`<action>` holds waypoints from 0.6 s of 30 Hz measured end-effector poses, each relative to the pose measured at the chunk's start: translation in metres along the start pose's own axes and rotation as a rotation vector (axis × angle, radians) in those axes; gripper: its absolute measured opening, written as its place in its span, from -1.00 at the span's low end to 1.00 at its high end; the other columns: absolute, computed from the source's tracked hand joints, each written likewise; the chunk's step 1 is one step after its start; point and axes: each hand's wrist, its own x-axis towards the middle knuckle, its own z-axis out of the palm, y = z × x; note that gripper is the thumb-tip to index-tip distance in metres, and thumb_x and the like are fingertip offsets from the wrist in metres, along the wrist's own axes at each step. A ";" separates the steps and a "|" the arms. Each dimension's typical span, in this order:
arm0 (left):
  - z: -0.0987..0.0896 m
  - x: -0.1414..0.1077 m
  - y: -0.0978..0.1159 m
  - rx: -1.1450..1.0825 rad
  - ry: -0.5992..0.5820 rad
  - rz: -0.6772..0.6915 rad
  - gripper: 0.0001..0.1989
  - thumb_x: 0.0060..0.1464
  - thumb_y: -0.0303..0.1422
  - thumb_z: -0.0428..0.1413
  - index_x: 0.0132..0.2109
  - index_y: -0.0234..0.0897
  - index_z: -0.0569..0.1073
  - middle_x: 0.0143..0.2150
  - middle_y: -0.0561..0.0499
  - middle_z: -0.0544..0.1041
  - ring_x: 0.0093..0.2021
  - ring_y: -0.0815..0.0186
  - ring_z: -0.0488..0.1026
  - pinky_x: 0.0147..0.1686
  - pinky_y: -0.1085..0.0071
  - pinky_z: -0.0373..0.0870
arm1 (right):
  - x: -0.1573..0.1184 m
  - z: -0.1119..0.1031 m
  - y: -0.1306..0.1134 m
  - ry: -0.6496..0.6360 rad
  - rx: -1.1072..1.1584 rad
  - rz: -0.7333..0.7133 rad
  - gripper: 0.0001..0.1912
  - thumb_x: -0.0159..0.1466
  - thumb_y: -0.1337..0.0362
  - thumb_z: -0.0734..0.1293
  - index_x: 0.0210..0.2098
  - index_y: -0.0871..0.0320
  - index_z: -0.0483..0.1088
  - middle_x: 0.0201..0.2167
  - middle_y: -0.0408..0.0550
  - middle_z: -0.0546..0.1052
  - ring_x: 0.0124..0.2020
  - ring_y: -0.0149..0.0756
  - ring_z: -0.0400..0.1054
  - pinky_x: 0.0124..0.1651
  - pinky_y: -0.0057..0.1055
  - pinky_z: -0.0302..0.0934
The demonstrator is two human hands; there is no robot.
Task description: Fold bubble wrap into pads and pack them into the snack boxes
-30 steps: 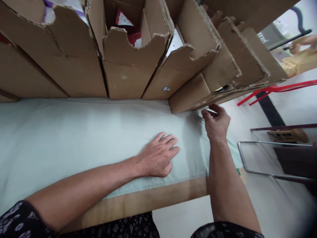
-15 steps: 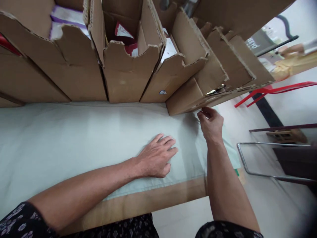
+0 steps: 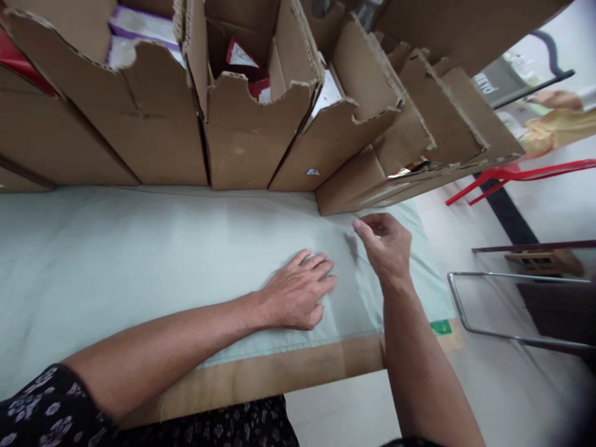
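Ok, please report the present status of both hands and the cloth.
Left hand palm-down on pale green cloth. Right hand at cloth's right side, fingers curled, grip unclear. Open-topped cardboard boxes stand beyond both hands.

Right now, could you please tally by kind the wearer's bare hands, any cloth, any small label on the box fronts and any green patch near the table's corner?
Bare hands (left hand, right hand): 2
Pale green cloth: 1
Small label on a cardboard box: 1
Green patch near the table corner: 1
Total: 5
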 end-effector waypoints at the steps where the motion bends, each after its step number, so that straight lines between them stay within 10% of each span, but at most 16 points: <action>1: 0.000 0.000 0.000 0.001 0.001 -0.005 -0.50 0.19 -0.28 0.16 0.23 -0.40 0.47 0.42 -0.32 0.40 0.49 -0.06 0.22 0.50 -0.03 0.01 | 0.002 0.008 -0.006 -0.005 0.014 -0.025 -0.63 0.16 -0.08 0.46 -0.39 0.11 0.46 -0.46 -0.06 0.57 -0.42 -0.22 0.47 -0.25 -0.23 0.43; 11: -0.002 0.001 -0.001 -0.014 0.014 0.003 -0.51 0.19 -0.29 0.16 0.22 -0.42 0.48 0.39 -0.34 0.42 0.45 -0.07 0.27 0.50 -0.02 0.04 | 0.007 0.012 -0.044 0.071 0.045 -0.154 -0.75 0.27 0.06 0.41 -0.38 0.11 0.47 -0.51 -0.13 0.52 -0.48 -0.30 0.41 -0.34 -0.31 0.37; 14: -0.002 0.000 -0.001 -0.026 0.013 0.001 -0.48 0.20 -0.30 0.14 0.26 -0.43 0.44 0.40 -0.33 0.41 0.47 -0.07 0.24 0.50 -0.04 0.04 | 0.006 0.006 -0.084 0.114 0.109 -0.295 -0.85 0.32 0.16 0.39 -0.17 0.08 0.50 -0.41 -0.16 0.53 -0.44 -0.33 0.43 -0.30 -0.33 0.39; 18: -0.004 0.001 0.000 -0.025 -0.030 -0.010 -0.45 0.18 -0.28 0.18 0.27 -0.42 0.44 0.42 -0.35 0.39 0.49 -0.10 0.22 0.50 -0.08 0.05 | 0.029 0.014 -0.136 0.103 0.126 -0.438 -0.49 0.32 0.25 0.38 0.25 -0.03 0.35 -0.33 -0.18 0.53 -0.40 -0.34 0.41 -0.27 -0.33 0.40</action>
